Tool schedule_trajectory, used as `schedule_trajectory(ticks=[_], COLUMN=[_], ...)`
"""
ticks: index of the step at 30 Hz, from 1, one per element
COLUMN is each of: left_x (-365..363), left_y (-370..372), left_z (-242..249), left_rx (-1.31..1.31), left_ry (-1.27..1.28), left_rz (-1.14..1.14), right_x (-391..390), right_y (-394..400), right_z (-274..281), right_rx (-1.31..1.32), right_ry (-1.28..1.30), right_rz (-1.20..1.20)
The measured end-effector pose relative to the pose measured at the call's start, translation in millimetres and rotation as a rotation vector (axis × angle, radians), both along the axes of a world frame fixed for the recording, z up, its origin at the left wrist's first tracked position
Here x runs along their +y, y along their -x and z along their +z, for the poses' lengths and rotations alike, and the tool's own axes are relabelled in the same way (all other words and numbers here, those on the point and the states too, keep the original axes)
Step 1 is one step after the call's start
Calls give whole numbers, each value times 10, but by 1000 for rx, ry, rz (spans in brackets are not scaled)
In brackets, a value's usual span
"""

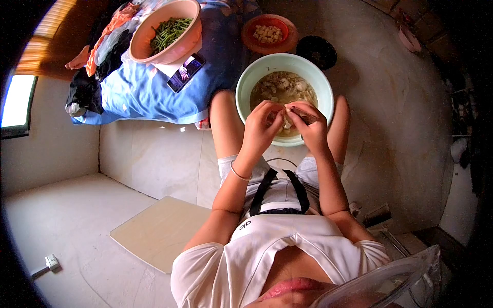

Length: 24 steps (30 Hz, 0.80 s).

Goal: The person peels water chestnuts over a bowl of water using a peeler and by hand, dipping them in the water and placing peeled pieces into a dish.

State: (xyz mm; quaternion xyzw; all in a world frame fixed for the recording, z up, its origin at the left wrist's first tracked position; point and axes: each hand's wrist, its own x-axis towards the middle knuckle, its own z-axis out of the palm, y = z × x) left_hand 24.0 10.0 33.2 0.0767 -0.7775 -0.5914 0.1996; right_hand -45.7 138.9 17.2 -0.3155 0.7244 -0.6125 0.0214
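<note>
L hand (264, 123) + R hand (308, 120) meet over near half of pale green basin (324, 84); thumbs/fingertips of both closed in a pinch, apparently on a small pale piece (288, 109), mostly hidden by fingers, so exact ID unclear. Dark streak in R palm: tool or shadow, can't tell. Piece is above cloudy water (280, 95) w/ more pale bits in it; red bowl (279, 32) of similar-looking pale pieces sits beyond basin. Handling (my est.): v. light, prob. firm inside, any skin thin + flimsy; wet, so slippery, apt to shoot out if squeezed hard. Prob. bruises or nicks under nails. Best hold: pads of thumb + index on the fat sides, one hand steadying, other working at an end; light pressure, kept over basin so a drop lands in water.
</note>
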Motion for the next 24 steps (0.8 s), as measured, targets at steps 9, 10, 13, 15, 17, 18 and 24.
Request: schedule_trajectory(ticks=[9, 10, 13, 15, 17, 18, 24], left_x=[-19, -19, -19, -23, -31, -39, -28], left_y=[26, 28, 22, 27, 28, 22, 43], left_z=[-90, -91, -69, -63, -49, -36, -17], left_rx=[51, 49, 41, 56, 72, 15, 18], left_ry=[95, 95, 79, 86, 94, 105, 100], left_rz=[1, -1, -9, 5, 19, 18, 24], right_x=[1, 1, -7, 18, 35, 38, 46], right_y=[-10, -5, -2, 31, 36, 35, 42], right_z=[-56, -58, -25, -30, 0, -4, -22], right_rx=[-642, -678, -682, -708, -729, -728, -739], right_ry=[225, 237, 328, 346, 340, 341, 278], right_rz=[-5, -19, -36, -30, -23, -23, 3])
